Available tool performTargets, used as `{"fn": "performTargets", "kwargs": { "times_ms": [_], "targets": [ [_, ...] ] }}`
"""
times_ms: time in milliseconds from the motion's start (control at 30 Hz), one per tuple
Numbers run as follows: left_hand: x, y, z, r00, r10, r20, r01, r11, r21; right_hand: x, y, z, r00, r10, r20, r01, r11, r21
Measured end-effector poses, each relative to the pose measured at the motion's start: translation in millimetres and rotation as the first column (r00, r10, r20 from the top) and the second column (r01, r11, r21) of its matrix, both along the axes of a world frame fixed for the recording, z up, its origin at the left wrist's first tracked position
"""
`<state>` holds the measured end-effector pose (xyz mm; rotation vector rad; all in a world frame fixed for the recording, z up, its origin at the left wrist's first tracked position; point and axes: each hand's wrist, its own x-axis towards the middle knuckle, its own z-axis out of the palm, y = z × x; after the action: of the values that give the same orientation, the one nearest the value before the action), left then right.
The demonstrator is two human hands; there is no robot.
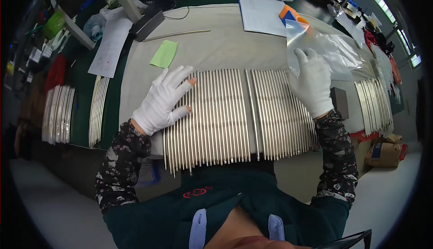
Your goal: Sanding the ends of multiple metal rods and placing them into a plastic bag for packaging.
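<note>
A broad row of thin silvery metal rods (216,114) lies side by side in front of me, with a narrow gap splitting it into two groups. One rod (252,114) sits within that gap. My left hand (164,100), in a white glove with two bare fingertips, rests with fingers spread over the left end of the row. At the right end, my white-gloved right hand (313,82) has its fingers bent against a clear plastic bag (338,53) and appears to grip its near edge. The palm side of this hand is hidden.
A green paper slip (164,54) and a single rod (180,35) lie farther back. Papers (261,14) and an orange-blue tape dispenser (292,14) are behind the bag. More rod bundles lie left (58,114) and right (373,107). A dark block (339,102) stands beside my right wrist.
</note>
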<state>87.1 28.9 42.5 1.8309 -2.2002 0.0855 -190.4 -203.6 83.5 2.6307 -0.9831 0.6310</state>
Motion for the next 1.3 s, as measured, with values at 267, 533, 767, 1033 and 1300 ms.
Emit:
{"fn": "performTargets", "kwargs": {
  "times_ms": [267,533,767,1033,1300],
  "targets": [
    [10,-18,-37,0.984,0.177,0.018,-0.173,0.977,-0.123,106,84,-55,0.926,0.366,-0.093,-0.332,0.907,0.261],
    [-5,-26,-38,0.932,0.361,0.027,-0.356,0.928,-0.113,122,97,-48,0.957,0.222,-0.184,-0.14,0.916,0.377],
    [-31,-6,-35,0.934,0.35,-0.069,-0.353,0.935,-0.034,87,113,-56,0.958,0.269,-0.099,-0.219,0.91,0.351],
    [0,73,20,0.996,-0.006,-0.085,0.026,0.969,0.244,-47,134,-18,0.986,0.068,0.153,-0.168,0.408,0.897],
    [-39,83,-2,0.994,-0.106,-0.014,0.103,0.922,0.374,-85,164,-88,0.723,-0.681,0.115,-0.513,-0.418,0.749]
  ]
}}
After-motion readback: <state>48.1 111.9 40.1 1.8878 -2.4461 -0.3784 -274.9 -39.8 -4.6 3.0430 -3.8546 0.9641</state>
